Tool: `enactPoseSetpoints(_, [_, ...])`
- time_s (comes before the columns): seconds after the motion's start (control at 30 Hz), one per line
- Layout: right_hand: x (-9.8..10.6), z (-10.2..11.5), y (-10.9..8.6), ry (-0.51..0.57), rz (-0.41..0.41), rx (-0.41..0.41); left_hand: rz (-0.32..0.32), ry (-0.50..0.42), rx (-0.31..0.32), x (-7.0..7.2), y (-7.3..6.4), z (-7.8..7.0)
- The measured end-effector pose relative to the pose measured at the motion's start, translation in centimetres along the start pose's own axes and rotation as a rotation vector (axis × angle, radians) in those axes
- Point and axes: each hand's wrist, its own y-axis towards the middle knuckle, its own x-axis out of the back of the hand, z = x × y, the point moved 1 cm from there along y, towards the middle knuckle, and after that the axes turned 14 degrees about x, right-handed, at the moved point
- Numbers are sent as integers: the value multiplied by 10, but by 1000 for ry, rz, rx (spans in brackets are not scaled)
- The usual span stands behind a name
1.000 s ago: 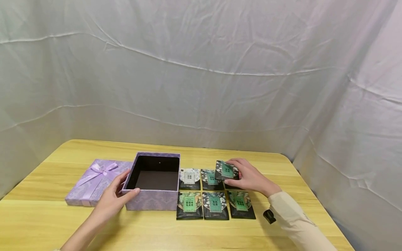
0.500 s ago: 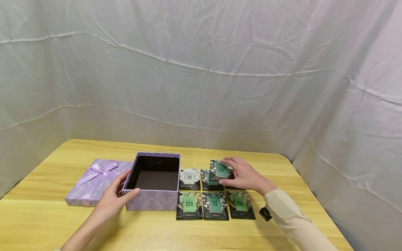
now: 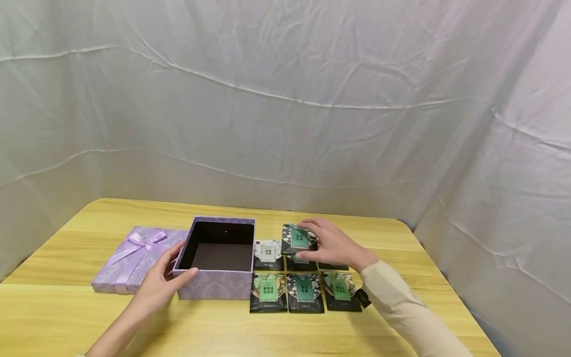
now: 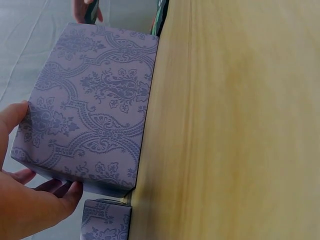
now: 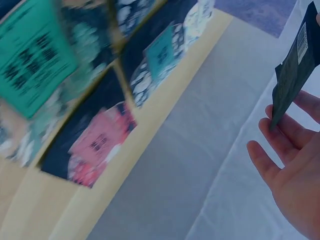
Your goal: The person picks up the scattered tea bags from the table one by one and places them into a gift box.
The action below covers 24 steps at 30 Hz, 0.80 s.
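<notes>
My left hand holds the near left corner of an open purple patterned gift box, thumb on the front wall and fingers along the left side. Its dark inside holds nothing. In the left wrist view, the box wall fills the space beyond my fingers. My right hand pinches a black tea sachet with a green label by its right edge, raised over the back row. The right wrist view shows this sachet nearly edge-on. Under it, another green-labelled sachet is partly hidden.
A white-labelled sachet lies beside the box. A pink-labelled sachet lies at the back right. In front are three more sachets in a row, including a middle one. The lid with a ribbon bow lies left of the box.
My right hand has carried the green-labelled sachet leftward from the right end of the back row toward the box. The left hand and the box have stayed in place.
</notes>
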Motion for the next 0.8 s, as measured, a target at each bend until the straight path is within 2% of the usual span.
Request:
enactPoseSetpoints(0.6, [1,30,45,-29,48,118,-2,9,1,1,0,1])
enactPoseSetpoints(0.8, [-5,39,57,-31,69,120,-10,17,-9,0,0,1])
